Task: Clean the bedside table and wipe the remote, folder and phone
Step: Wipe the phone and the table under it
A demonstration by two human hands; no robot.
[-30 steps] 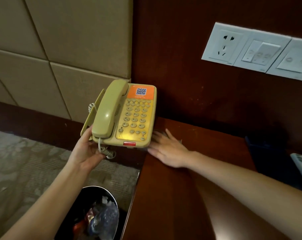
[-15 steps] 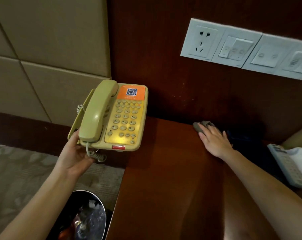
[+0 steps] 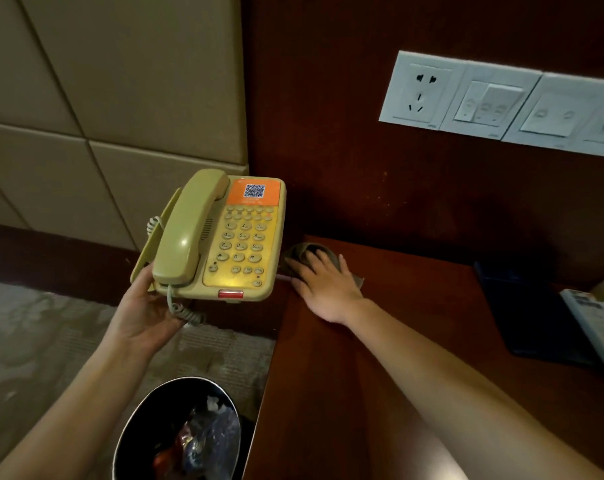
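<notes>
My left hand point(image 3: 144, 310) holds the beige desk phone point(image 3: 245, 244) up in the air, left of the table, gripping it from below at its near left corner. The handset rests in its cradle and the coiled cord hangs by my palm. My right hand point(image 3: 328, 289) lies flat on a grey cloth point(image 3: 300, 254) at the back left corner of the dark red bedside table point(image 3: 345, 393). A dark blue folder point(image 3: 532, 323) lies at the table's right side. The white remote point(image 3: 595, 323) rests on the folder's right edge, partly cut off.
A black waste bin point(image 3: 148, 431) with rubbish stands on the carpet below the phone, against the table's left side. White sockets and switches point(image 3: 501, 102) are set in the wooden wall panel above the table. Padded beige wall panels fill the left.
My right hand has slid the cloth from the middle back of the table to the back left corner. The phone stays held up in my left hand.
</notes>
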